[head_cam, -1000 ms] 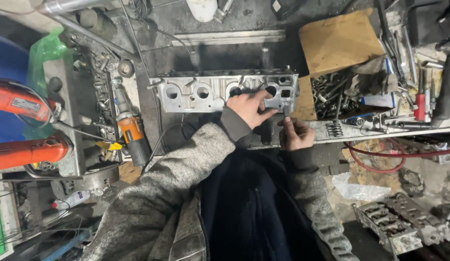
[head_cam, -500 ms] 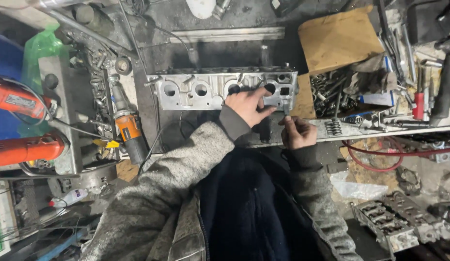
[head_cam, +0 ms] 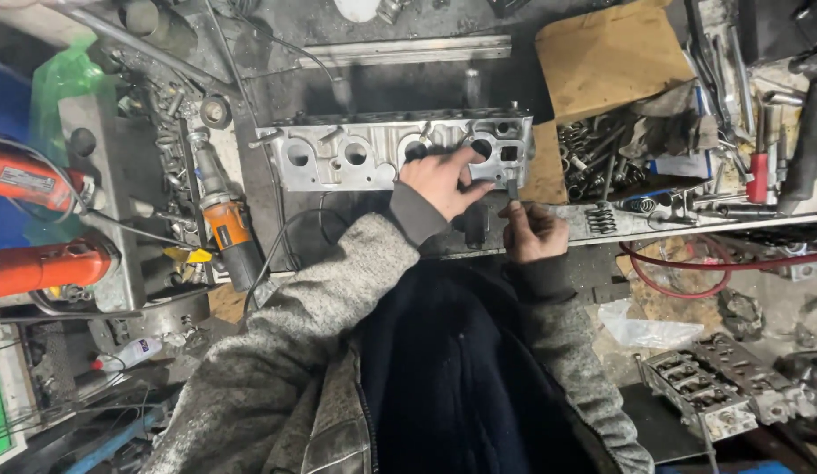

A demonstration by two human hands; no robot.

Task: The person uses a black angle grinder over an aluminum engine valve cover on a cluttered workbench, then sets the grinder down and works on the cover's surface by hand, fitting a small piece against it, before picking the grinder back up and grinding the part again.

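The aluminium cylinder head (head_cam: 373, 154) lies flat on the desk (head_cam: 373, 79), its long side running across the view. All positions below refer to this cylinder head.

The left hand (head_cam: 443, 180) rests on its near edge toward the right end — fingers spread apart and pressed on the metal, index finger beside a round port. The right hand (head_cam: 533, 230) sits just below the right end, fingers closed together around a small dark part (head_cam: 512, 188) held upright; what the part is cannot be told.

To the left lies an orange-bodied power tool (head_cam: 224, 233) among loose bolts. To the right — a sheet of brown cardboard (head_cam: 606, 57) and a heap of valve springs (head_cam: 601, 149). Further below and to the right, a red hose (head_cam: 689, 276) loops near a second cylinder head (head_cam: 716, 395).
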